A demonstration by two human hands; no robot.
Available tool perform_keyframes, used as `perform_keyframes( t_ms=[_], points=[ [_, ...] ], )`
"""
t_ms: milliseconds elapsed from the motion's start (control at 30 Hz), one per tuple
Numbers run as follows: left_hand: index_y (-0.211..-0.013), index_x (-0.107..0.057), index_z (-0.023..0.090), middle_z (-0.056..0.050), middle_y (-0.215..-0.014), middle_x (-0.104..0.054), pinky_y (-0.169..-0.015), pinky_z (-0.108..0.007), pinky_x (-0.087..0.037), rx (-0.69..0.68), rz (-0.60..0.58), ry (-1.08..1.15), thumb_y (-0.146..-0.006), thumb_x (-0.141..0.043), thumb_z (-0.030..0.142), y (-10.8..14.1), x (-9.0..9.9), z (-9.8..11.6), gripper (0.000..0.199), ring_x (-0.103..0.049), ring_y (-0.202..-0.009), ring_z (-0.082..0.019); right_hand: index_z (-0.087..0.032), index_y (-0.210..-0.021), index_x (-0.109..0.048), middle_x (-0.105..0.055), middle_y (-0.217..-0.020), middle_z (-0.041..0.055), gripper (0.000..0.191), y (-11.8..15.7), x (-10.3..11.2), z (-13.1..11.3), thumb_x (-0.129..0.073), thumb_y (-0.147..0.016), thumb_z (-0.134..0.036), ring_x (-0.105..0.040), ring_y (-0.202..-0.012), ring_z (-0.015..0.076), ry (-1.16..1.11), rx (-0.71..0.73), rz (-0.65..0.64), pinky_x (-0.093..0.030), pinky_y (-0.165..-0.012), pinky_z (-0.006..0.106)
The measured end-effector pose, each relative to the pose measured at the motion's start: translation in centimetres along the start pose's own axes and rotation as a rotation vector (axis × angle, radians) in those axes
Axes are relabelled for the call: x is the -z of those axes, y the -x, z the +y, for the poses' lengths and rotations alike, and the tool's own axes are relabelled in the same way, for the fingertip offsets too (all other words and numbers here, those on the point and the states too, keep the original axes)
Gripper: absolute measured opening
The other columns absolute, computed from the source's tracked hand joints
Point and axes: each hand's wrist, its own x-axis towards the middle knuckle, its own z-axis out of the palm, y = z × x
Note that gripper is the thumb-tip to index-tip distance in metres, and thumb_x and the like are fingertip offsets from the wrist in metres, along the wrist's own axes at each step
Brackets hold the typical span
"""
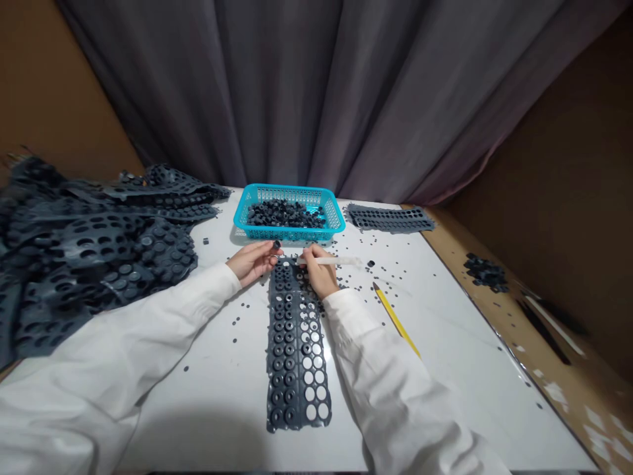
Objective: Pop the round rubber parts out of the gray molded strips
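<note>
My left hand [252, 262] pinches a small black rubber part [277, 245] between thumb and fingertips. My right hand [319, 272] is closed around a slim whitish pen-like tool [343, 261], which points leftward; its tip is too small to make out. Both hands are over the far end of a dark grey moulded rubber sheet [297, 343] lying lengthwise on the white table. Round ring-shaped parts fill most of the sheet's left rows. Many holes in its right rows show white table through them, with one ring part still sitting among them.
A blue basket [289, 233] of black parts stands behind the hands. Rubber sheets [99, 257] are heaped at left; another strip [390, 218] lies back right. A yellow pencil-like tool [395, 320] and scattered small discs are on the table [435, 396]. Black scraps [486, 272] lie on the right ledge.
</note>
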Motion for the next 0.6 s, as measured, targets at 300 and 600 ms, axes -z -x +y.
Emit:
perform_keyframes(
  t_ms=[300, 600],
  points=[
    [-0.072, -0.050, 0.017, -0.005, -0.072, -0.057, -0.060, -0.030, -0.049, -0.009, -0.073, -0.087, -0.063, -0.043, 0.018, -0.2, 0.5, 0.7, 0.011, -0.054, -0.064, -0.014, -0.021, -0.057, -0.047, -0.049, -0.051, -0.0049, 0.025, 0.1, -0.3, 0.2, -0.057, -0.075, -0.034, -0.046, -0.052, 0.0126, 0.016, 0.021, 0.029, -0.035, -0.054, 0.025],
    [-0.074, -0.062, 0.014, 0.000, -0.064, -0.053, -0.061, -0.025, -0.039, -0.478, -0.199, -1.141, -0.069, -0.057, 0.026, -1.6, 0.3, 0.9, 0.014, -0.048, -0.061, -0.013, -0.021, -0.053, -0.038, -0.038, -0.047, -0.0082, 0.021, 0.1, -0.3, 0.1, -0.057, -0.063, -0.020, -0.035, -0.049, 0.0091, -0.004, -0.002, 0.001, -0.028, -0.048, 0.022]
  ],
)
